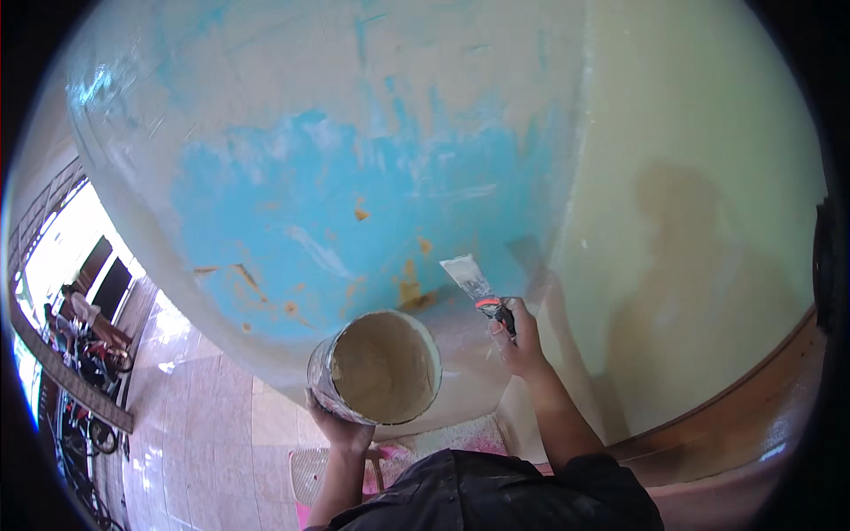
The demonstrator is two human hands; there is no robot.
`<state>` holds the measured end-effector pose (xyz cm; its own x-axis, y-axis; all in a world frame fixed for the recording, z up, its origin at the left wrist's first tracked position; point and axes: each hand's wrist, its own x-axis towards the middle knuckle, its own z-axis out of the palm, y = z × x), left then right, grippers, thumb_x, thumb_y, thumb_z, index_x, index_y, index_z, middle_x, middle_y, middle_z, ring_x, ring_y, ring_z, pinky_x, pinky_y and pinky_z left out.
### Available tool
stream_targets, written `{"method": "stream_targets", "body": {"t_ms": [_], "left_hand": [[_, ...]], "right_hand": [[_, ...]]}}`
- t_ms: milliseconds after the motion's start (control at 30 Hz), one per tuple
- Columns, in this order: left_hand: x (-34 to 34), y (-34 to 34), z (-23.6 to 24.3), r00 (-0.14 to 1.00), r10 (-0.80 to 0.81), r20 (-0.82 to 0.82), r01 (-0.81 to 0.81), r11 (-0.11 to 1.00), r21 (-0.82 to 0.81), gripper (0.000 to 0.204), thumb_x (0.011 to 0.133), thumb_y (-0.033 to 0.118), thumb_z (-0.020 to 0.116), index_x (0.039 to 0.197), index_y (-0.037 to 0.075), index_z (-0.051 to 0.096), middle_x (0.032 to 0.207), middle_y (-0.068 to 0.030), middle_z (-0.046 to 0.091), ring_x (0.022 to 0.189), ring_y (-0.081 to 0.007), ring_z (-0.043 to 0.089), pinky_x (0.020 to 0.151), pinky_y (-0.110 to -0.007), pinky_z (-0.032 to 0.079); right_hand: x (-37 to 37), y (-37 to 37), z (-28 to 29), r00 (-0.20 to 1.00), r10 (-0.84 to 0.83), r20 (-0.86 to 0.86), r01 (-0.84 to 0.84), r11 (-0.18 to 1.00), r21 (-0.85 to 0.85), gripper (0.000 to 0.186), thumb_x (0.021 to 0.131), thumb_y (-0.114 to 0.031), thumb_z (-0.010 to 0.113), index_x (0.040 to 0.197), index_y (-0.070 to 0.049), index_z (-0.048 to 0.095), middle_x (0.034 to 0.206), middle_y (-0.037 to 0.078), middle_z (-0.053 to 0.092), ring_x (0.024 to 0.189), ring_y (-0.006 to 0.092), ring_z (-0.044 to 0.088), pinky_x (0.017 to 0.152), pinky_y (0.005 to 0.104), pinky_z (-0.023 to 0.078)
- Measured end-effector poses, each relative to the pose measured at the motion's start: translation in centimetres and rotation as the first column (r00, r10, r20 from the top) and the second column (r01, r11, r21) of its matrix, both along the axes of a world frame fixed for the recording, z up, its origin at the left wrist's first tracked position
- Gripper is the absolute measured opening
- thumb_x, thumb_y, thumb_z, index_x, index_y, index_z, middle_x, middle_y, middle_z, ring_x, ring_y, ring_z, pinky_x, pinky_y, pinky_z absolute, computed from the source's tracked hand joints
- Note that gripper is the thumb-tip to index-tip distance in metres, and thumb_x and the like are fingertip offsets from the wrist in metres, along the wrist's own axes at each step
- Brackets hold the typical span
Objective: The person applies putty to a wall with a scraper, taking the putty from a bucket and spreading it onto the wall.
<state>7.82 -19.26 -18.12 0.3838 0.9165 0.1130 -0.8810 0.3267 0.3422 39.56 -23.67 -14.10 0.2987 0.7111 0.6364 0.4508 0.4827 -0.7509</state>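
Observation:
My left hand (342, 427) is closed on the lower side of a round bucket (326, 363), its fingers partly hidden behind it. Beige putty (381, 367) coats the bucket's inside. To the right, my right hand (522, 340) grips the dark handle of a putty knife (467, 276) that has a red band. The blade points up and left and carries whitish smears. Both hands are in front of a wall (292, 212) with a bright blue patch, orange-brown spots, and greyish filler spread over its upper part.
A yellow-green wall (708, 115) meets the blue one at a corner on the right, with a brown wooden edge (726, 398) low down. A pink and white mat (434, 447) lies on the tiled floor (204, 434). Far left, people (84, 310) and motorbikes (97, 363) show through an opening.

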Motion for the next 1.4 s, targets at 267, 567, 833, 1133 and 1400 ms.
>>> {"method": "stream_targets", "body": {"t_ms": [267,567,833,1133,1400], "left_hand": [[-2.6,0.6,1.2,0.997,-0.007,0.077,0.009,1.0,-0.017,0.071,0.096,0.058,0.053,0.15,0.013,0.043,0.152,-0.0115,0.046,0.138,-0.0337,0.045,0.115,-0.055,0.039],[-4.8,2.0,0.6,0.993,-0.021,0.115,0.026,0.999,-0.044,0.075,0.095,0.061,0.051,0.149,0.011,0.044,0.152,-0.0128,0.046,0.14,-0.0354,0.043,0.115,-0.056,0.036],[-5.3,2.9,0.1,0.998,0.055,-0.037,-0.056,0.998,-0.03,0.078,0.094,0.065,0.049,0.149,0.01,0.044,0.151,-0.0138,0.047,0.137,-0.0363,0.046,0.112,-0.056,0.041],[-7.4,3.7,-1.3,0.991,0.118,-0.07,-0.117,0.993,0.023,0.073,0.1,0.065,0.036,0.149,0.011,0.044,0.149,-0.0122,0.047,0.133,-0.0336,0.048,0.111,-0.052,0.041],[-8.6,5.1,-1.8,0.966,0.227,-0.122,-0.232,0.972,-0.029,0.077,0.097,0.065,0.043,0.147,0.007,0.047,0.145,-0.0155,0.054,0.13,-0.0347,0.053,0.11,-0.051,0.043]], "right_hand": [[-3.4,3.1,0.9,0.863,-0.236,0.447,0.122,0.956,0.269,0.038,0.075,-0.008,0.077,0.11,-0.011,0.062,0.114,0.01,0.062,0.108,0.0322,0.058,0.092,0.0467,0.044],[-1.9,1.9,3.5,0.732,-0.459,0.503,0.322,0.884,0.338,0.034,0.071,-0.007,0.078,0.102,-0.011,0.066,0.109,0.009,0.063,0.106,0.0324,0.058,0.091,0.0473,0.042],[-3.9,-1.0,8.5,0.892,0.231,0.39,-0.148,0.962,-0.231,0.033,0.073,-0.013,0.077,0.102,-0.003,0.066,0.09,0.014,0.064,0.08,0.0335,0.064,0.07,0.0414,0.05],[-10.6,-1.5,14.2,0.665,0.176,0.726,0.018,0.968,-0.251,0.02,0.084,-0.02,0.071,0.099,-0.008,0.065,0.085,0.01,0.065,0.078,0.0293,0.067,0.067,0.0424,0.054],[-19.4,1.2,13.5,0.223,-0.061,0.973,-0.055,0.996,0.074,0.023,0.077,-0.015,0.067,0.099,-0.007,0.066,0.078,0.003,0.053,0.07,0.0157,0.062,0.051,0.0259,0.051]]}}
